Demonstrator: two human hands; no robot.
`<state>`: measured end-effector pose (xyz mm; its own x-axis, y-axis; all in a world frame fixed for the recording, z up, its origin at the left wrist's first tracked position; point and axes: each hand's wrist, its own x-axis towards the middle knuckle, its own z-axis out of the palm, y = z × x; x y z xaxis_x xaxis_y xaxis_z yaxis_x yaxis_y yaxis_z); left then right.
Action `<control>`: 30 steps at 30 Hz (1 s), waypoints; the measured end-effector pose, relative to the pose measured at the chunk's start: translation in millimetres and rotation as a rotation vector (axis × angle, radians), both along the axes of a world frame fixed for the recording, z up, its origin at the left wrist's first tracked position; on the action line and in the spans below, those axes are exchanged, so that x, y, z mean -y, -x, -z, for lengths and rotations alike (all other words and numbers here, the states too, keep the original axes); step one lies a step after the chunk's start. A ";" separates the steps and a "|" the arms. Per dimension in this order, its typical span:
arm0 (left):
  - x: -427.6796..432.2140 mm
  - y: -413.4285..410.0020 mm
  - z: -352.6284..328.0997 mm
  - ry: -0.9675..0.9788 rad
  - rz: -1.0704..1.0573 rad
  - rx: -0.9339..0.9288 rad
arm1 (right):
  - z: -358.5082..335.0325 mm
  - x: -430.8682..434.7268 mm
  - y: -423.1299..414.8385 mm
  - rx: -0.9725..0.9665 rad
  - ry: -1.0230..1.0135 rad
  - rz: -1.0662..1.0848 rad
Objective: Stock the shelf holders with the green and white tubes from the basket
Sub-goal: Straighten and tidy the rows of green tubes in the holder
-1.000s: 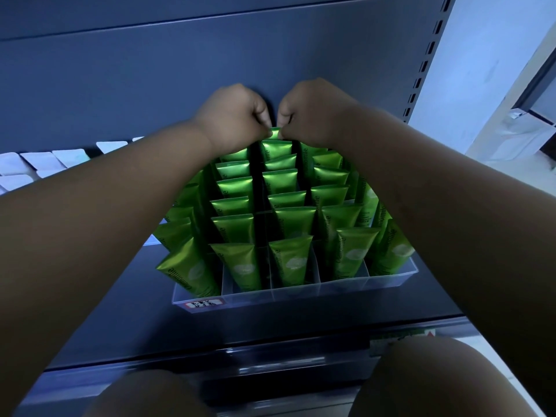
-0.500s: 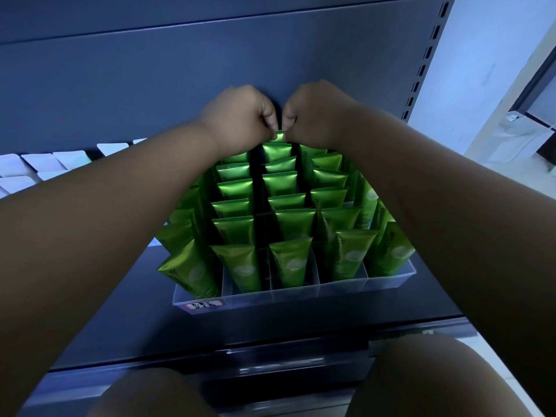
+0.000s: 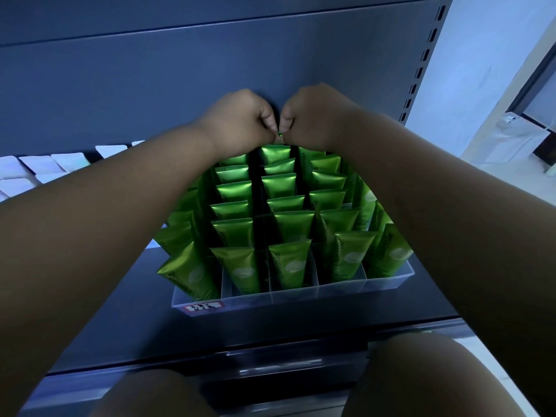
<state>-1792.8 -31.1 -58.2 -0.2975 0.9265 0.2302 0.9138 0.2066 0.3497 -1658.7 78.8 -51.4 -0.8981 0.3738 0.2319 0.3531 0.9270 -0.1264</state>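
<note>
Rear tube (image 3: 280,134): only a sliver of its green crimped top shows, at the far end of the middle row, close to the dark back panel (image 3: 150,79). The rest of it is hidden behind the hands.

Left hand (image 3: 237,121) and right hand (image 3: 316,115) meet knuckle to knuckle over that sliver. Both have fingers curled in tight, tips pinching the tube's top edge from either side. Forearms reach in from both lower corners.

Other green tubes (image 3: 288,263) stand cap-down, crimp-up in a clear divided holder (image 3: 301,296), packed in rows front to back. Pale round mark and dark lettering on each face. The leftmost front tube leans outward to the left; the outer right ones tilt right.

A red-and-white label (image 3: 203,307) is stuck on the holder's front wall, left end; the print is too small to read.

The holder sits on a dark shelf (image 3: 120,311). White flat packets (image 3: 39,165) lie in rows to the left, well apart from the holder. A slotted upright (image 3: 421,55) runs along the right of the back panel. Both knees (image 3: 436,374) show at the bottom edge.
</note>
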 end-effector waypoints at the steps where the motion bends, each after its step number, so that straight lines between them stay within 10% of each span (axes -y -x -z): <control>1: 0.6 0.1 -0.2 0.000 -0.002 0.000 | 0.0 0.3 -0.1 -0.001 0.002 0.001; 30: 73.5 -65.6 -12.7 -0.141 -0.320 -0.280 | -6.5 62.1 -60.3 -0.178 0.160 0.160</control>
